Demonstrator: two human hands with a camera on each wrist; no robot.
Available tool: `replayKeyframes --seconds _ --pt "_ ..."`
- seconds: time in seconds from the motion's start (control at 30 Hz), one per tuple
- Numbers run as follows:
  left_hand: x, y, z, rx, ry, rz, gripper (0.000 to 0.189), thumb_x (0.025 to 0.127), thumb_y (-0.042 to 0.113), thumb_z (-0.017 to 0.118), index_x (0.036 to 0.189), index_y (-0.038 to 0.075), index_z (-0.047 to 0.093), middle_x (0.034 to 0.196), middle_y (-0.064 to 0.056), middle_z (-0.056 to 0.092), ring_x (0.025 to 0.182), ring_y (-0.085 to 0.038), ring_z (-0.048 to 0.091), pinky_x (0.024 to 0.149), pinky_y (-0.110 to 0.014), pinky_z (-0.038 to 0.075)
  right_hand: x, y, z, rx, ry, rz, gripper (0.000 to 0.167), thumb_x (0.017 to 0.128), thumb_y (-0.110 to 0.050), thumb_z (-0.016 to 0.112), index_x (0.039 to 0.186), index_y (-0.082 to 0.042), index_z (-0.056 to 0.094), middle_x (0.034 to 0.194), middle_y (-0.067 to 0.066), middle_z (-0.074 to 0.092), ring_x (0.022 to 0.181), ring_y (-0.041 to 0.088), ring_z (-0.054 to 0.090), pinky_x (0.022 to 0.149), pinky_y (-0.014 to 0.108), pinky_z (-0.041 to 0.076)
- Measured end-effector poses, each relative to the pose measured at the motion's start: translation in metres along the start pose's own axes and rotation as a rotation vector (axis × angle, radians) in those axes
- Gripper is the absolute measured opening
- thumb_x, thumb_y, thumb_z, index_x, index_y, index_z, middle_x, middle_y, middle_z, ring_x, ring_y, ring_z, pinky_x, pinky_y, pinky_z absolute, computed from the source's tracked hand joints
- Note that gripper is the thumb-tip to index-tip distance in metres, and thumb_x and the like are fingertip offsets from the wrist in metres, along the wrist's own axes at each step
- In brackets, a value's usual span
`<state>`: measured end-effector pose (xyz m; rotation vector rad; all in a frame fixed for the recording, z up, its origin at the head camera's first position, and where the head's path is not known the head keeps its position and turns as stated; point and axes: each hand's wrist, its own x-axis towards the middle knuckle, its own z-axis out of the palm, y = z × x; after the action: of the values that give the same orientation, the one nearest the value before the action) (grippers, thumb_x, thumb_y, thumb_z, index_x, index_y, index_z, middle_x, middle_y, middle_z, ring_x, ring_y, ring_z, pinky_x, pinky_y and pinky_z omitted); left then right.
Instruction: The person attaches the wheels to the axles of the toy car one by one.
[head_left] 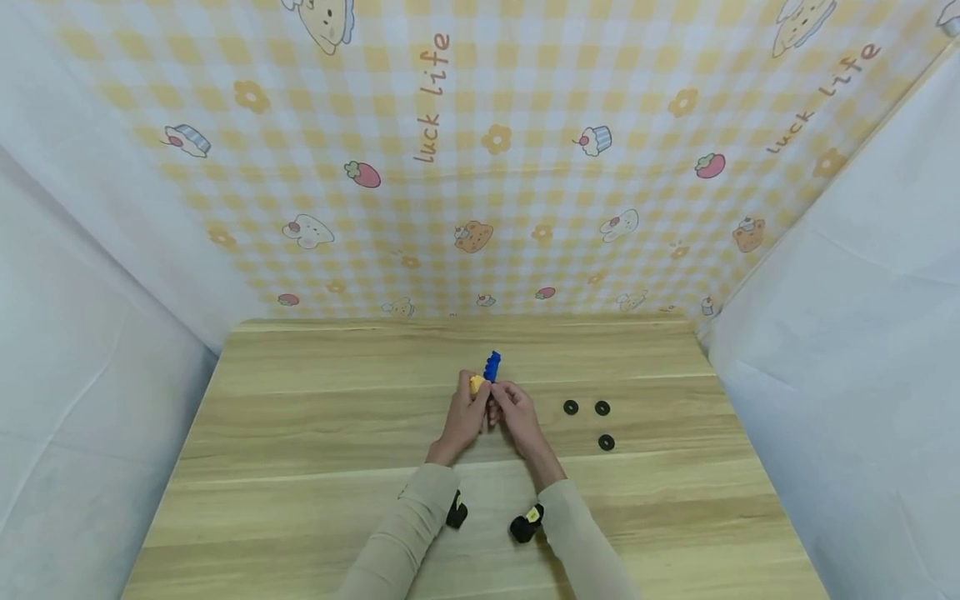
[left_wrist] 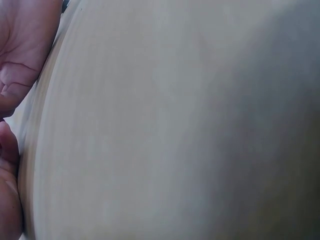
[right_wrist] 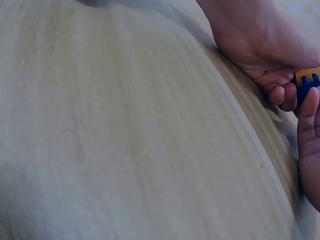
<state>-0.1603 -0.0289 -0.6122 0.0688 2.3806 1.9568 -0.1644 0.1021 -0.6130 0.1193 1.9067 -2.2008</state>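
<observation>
Both hands meet over the middle of the table around a small blue and yellow plastic toy (head_left: 492, 367). My left hand (head_left: 463, 421) grips it by the yellow part (head_left: 476, 383), and the bumpy blue end sticks out beyond the fingers. From the other side my right hand (head_left: 519, 417) pinches at the near end of the toy, fingertips against the left thumb; what lies between them is mostly hidden. In the right wrist view a bit of the blue part (right_wrist: 306, 89) shows between the hands. The left wrist view has only parts of the hands at its left edge.
Three black rings (head_left: 602, 407) with centre holes, like small toy tyres, lie on the wooden table (head_left: 300, 417) to the right of the hands. Black wrist cameras (head_left: 527, 523) hang at both sleeves. A checked yellow curtain (head_left: 525, 208) closes off the back, with white sheets at either side.
</observation>
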Motion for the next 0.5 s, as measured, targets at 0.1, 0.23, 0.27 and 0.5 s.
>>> replayKeyframes --seconds 0.1,0.23,0.27,0.5 --pt "0.001 -0.001 0.005 -0.023 0.022 -0.016 0.027 0.107 0.036 0.044 0.114 0.011 0.042 0.082 -0.005 0.055 0.055 -0.010 0.048 0.046 -0.021 0.040 -0.001 -0.002 0.000 0.017 0.009 0.005 0.027 0.099 -0.035 0.061 0.098 -0.009 0.064 0.072 -0.003 0.057 0.059 0.009 0.050 0.053 0.019 0.044" --pt "0.003 -0.002 0.007 -0.033 0.095 -0.016 0.022 0.105 0.032 0.047 0.107 0.010 0.044 0.078 -0.004 0.052 0.059 -0.013 0.046 0.051 -0.023 0.037 -0.002 -0.004 0.004 0.078 -0.032 0.004 0.025 0.100 -0.036 0.059 0.091 -0.013 0.060 0.068 -0.005 0.051 0.057 0.008 0.045 0.053 0.020 0.040" --pt "0.004 -0.002 0.006 -0.030 0.104 -0.012 0.022 0.105 0.032 0.047 0.105 0.010 0.044 0.078 -0.003 0.052 0.062 -0.014 0.046 0.053 -0.024 0.037 -0.001 -0.003 0.006 0.095 -0.042 0.003 0.025 0.101 -0.036 0.058 0.089 -0.014 0.059 0.067 -0.005 0.050 0.057 0.008 0.044 0.054 0.020 0.040" --pt "0.003 -0.001 0.005 -0.029 0.087 -0.010 0.021 0.106 0.031 0.046 0.105 0.010 0.044 0.081 -0.003 0.051 0.068 -0.014 0.047 0.058 -0.024 0.039 -0.002 -0.002 0.010 0.140 -0.004 0.017 0.025 0.102 -0.032 0.057 0.085 -0.013 0.056 0.069 -0.004 0.053 0.060 0.008 0.047 0.054 0.020 0.041"
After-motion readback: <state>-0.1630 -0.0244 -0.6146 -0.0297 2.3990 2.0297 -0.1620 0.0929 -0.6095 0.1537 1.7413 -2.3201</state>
